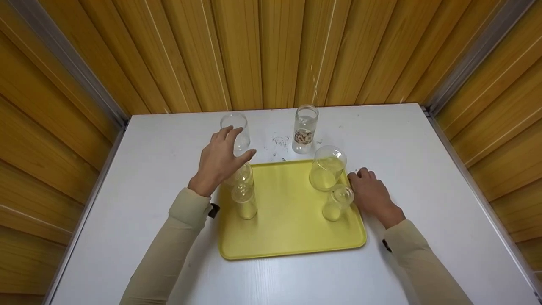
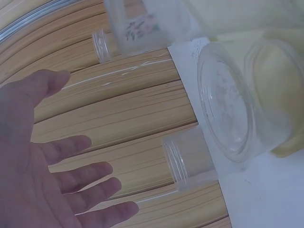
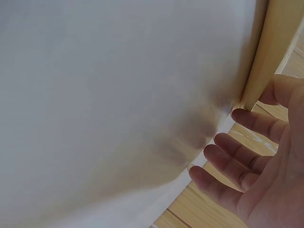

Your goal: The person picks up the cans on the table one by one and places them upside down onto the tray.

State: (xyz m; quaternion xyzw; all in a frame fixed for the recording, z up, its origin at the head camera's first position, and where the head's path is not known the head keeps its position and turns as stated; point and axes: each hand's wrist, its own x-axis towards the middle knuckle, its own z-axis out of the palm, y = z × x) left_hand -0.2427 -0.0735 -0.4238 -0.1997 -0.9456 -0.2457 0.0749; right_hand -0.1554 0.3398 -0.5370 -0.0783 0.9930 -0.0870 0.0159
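Note:
My left hand is raised over the left back corner of the yellow tray, thumb and fingers spread, holding nothing. In the head view its fingertips overlap a clear wide-mouthed jar behind the tray. The left wrist view shows this jar apart from the fingers, its threaded neck outward. Partly under the left wrist stands a clear glass on the tray; a smaller one is in front. My right hand holds the tray's right edge, thumb by the rim, fingertips low beside it.
A tall clear jar with a patterned label stands behind the tray. A wide clear glass and a small one occupy the tray's right side. Dark marks spot the white table; wood-patterned walls enclose its back and sides.

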